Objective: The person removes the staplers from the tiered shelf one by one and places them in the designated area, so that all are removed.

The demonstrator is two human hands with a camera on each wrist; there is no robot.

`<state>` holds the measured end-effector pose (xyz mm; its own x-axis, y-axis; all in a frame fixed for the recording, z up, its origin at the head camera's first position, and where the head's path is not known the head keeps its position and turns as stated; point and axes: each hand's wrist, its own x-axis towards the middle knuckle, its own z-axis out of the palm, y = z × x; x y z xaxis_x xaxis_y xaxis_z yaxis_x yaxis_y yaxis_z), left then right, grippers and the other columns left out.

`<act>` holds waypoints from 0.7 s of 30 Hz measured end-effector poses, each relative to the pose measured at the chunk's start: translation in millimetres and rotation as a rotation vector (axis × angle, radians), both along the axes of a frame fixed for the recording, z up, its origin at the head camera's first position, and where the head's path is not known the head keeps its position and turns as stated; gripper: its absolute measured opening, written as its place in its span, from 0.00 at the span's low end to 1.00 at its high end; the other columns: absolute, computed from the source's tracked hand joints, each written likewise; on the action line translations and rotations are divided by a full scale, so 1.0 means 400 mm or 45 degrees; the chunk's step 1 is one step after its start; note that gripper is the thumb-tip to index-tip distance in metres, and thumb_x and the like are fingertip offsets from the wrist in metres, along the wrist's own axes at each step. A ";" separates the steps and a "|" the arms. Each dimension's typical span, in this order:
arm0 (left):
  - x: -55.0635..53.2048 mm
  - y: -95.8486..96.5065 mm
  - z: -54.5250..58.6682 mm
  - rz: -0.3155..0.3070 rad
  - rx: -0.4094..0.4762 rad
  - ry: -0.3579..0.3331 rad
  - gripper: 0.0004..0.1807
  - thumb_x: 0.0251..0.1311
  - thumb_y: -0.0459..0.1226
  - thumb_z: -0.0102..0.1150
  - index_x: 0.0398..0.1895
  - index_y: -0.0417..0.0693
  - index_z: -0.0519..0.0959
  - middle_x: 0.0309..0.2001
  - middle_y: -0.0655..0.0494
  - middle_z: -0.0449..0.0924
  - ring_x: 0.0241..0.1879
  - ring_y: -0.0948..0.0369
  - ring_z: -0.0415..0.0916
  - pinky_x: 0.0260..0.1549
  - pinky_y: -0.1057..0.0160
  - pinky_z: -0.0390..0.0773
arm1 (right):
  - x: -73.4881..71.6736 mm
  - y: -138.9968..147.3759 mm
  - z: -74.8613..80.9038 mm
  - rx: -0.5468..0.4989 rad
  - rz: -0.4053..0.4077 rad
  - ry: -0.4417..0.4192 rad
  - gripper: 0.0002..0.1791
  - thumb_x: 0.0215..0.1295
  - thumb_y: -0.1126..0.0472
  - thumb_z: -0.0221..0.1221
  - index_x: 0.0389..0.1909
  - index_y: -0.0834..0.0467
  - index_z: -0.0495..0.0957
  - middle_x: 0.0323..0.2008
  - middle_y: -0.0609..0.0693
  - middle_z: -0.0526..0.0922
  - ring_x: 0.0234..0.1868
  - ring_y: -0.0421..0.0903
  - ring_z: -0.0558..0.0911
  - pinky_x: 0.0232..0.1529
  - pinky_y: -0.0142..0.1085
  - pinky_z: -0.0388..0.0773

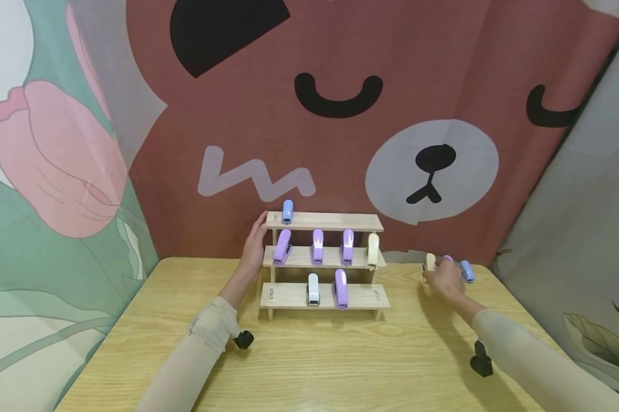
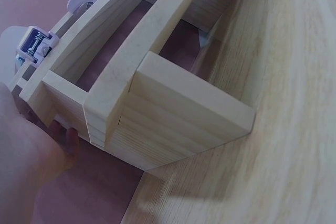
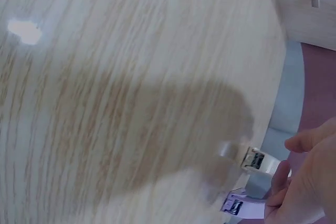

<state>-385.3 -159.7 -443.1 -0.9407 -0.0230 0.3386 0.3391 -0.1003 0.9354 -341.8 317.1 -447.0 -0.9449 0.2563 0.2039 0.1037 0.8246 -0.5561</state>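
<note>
A three-tier wooden display rack (image 1: 294, 294) stands on the table, holding small staplers. My left hand (image 1: 251, 254) rests against its left end, fingers reaching up to the top tier; part of that hand lies behind the rack in the left wrist view. One blue stapler (image 1: 287, 212) is on the top tier. The middle tier bears purple staplers (image 1: 317, 247) and a cream stapler (image 1: 373, 250); the bottom has a white stapler (image 1: 313, 289) and a purple one. At the right, my right hand (image 1: 445, 279) is at another cream stapler (image 3: 261, 162), thumb apart from it.
Beside the right hand stand a purple stapler (image 3: 245, 206), partly covered by fingers, and a blue stapler (image 1: 466, 272). Behind the wooden table (image 1: 330, 360) hangs a printed bear curtain (image 1: 340, 154). Black wrist cameras (image 1: 244, 340) hang under both sleeves.
</note>
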 end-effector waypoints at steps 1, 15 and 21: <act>0.001 0.000 -0.001 0.000 -0.001 0.004 0.28 0.80 0.53 0.39 0.80 0.67 0.60 0.78 0.63 0.56 0.77 0.57 0.43 0.73 0.45 0.40 | 0.001 -0.004 0.005 0.002 0.014 -0.001 0.27 0.60 0.60 0.61 0.57 0.72 0.76 0.50 0.70 0.81 0.46 0.65 0.81 0.39 0.55 0.79; 0.013 -0.003 0.019 -0.049 -0.015 -0.021 0.28 0.83 0.45 0.35 0.82 0.58 0.55 0.79 0.58 0.52 0.78 0.56 0.41 0.73 0.46 0.40 | 0.026 -0.097 0.061 -0.079 0.077 0.179 0.22 0.65 0.58 0.62 0.55 0.68 0.79 0.45 0.62 0.84 0.45 0.57 0.82 0.39 0.48 0.78; -0.004 -0.004 0.000 -0.038 0.000 0.018 0.28 0.82 0.50 0.36 0.81 0.65 0.56 0.79 0.60 0.52 0.78 0.56 0.40 0.73 0.46 0.38 | 0.031 -0.152 0.092 -0.191 0.086 0.277 0.18 0.66 0.56 0.61 0.50 0.64 0.81 0.39 0.57 0.85 0.38 0.52 0.82 0.34 0.40 0.76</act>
